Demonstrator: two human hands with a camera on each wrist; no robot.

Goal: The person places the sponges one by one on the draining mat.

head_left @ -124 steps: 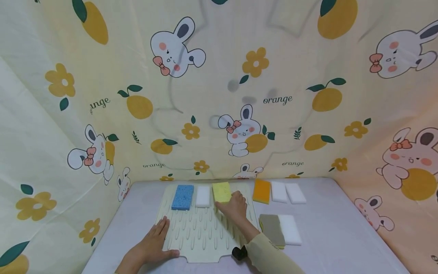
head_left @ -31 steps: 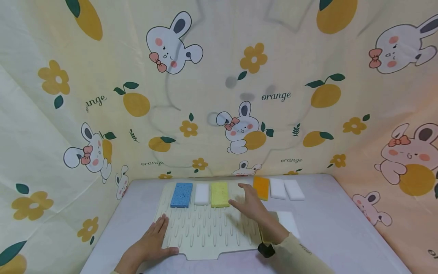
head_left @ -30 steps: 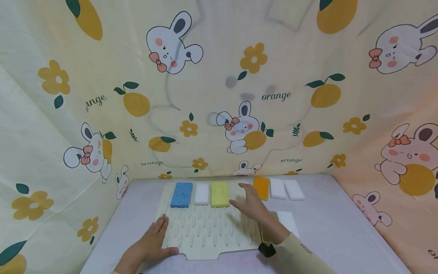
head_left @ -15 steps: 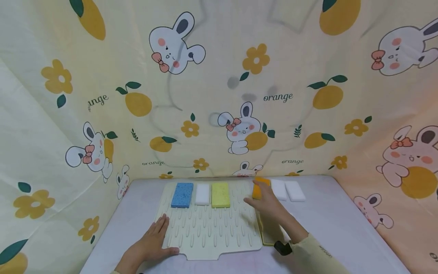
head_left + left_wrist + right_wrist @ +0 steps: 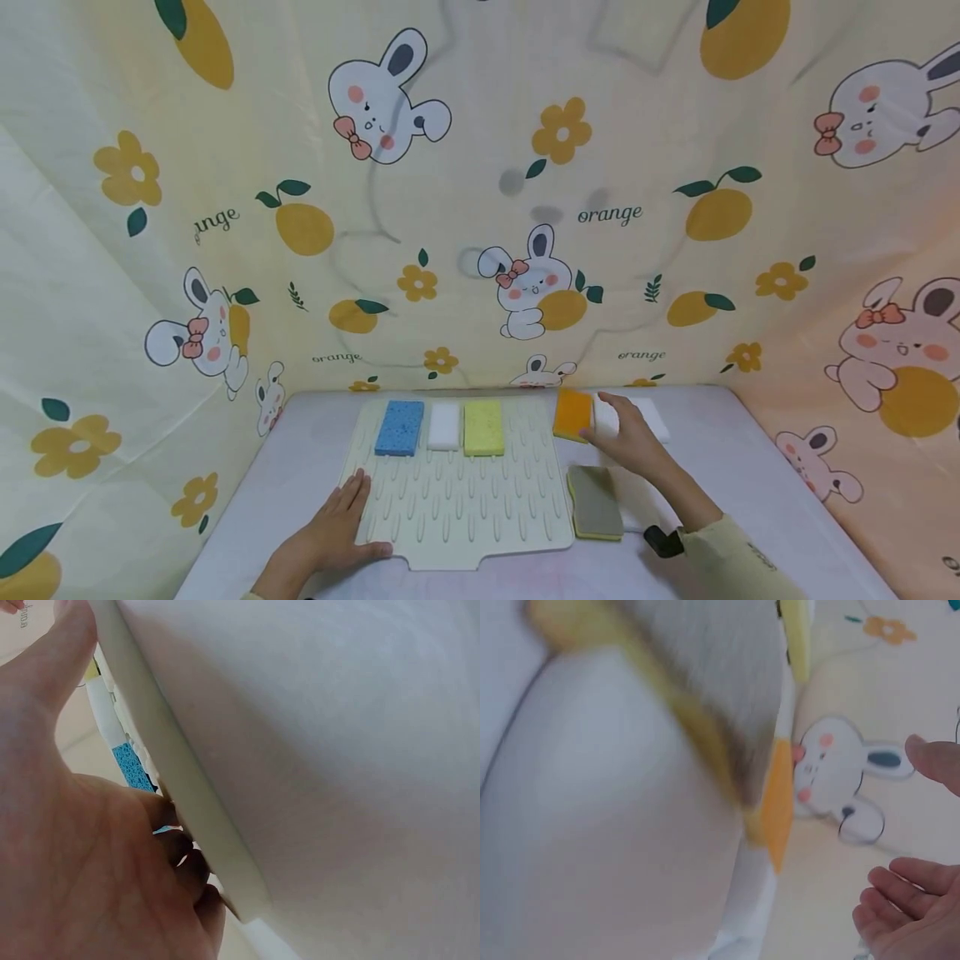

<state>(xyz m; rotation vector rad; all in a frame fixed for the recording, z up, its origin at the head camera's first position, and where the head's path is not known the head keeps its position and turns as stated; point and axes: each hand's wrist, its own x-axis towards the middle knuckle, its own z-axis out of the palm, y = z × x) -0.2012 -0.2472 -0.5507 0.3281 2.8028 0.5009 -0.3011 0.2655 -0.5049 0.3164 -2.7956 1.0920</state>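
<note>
My left hand [image 5: 330,532] rests with extended fingers at the front left corner of a cream ridged board [image 5: 450,521]; in the left wrist view the palm sits close against the board's edge. Along the board's back lie a blue sponge [image 5: 400,427], a white sponge [image 5: 444,426] and a yellow sponge [image 5: 483,427]. To the right of the board, my right hand [image 5: 633,439] hovers with thumb and fingers apart over white sponges, one [image 5: 604,417] partly hidden behind it. An orange sponge [image 5: 572,413] lies just left of its thumb. The right wrist view shows nothing in its fingers.
A grey-faced sponge with yellow underside [image 5: 596,504] lies beside the board's right edge, with a white sponge [image 5: 636,504] next to it, partly under the right forearm. Another white sponge [image 5: 655,419] is at back right. A printed curtain [image 5: 480,208] encloses the table.
Earlier my right hand was at the yellow sponge; it has let go and moved right, past the orange sponge to above the white ones. My left hand has stayed on the board.
</note>
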